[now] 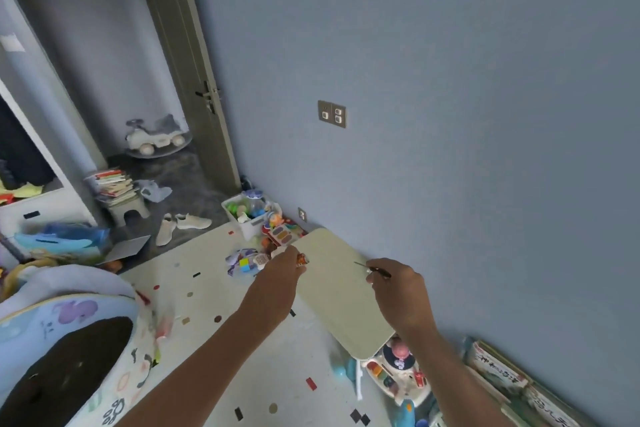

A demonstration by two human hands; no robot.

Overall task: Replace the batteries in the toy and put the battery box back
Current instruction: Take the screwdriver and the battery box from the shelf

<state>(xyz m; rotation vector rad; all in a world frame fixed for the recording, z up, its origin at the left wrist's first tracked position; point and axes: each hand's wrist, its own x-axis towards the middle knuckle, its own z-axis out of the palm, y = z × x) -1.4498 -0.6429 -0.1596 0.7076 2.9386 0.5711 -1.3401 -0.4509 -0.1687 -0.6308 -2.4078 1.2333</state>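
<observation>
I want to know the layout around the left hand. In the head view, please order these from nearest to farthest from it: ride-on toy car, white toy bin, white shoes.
From the left hand:
1. White toy bin, just beyond, by the wall.
2. White shoes, farther left on the floor.
3. Ride-on toy car, far back beside the door.

Soft, even daylight fills the room, dimmest around the doorway (162,55) at ten o'clock, with no glare and only faint shadows. Wide-angle distortion bends that doorway and the wall (450,80), and the whole picture is slightly soft, blurriest toward six o'clock.
</observation>
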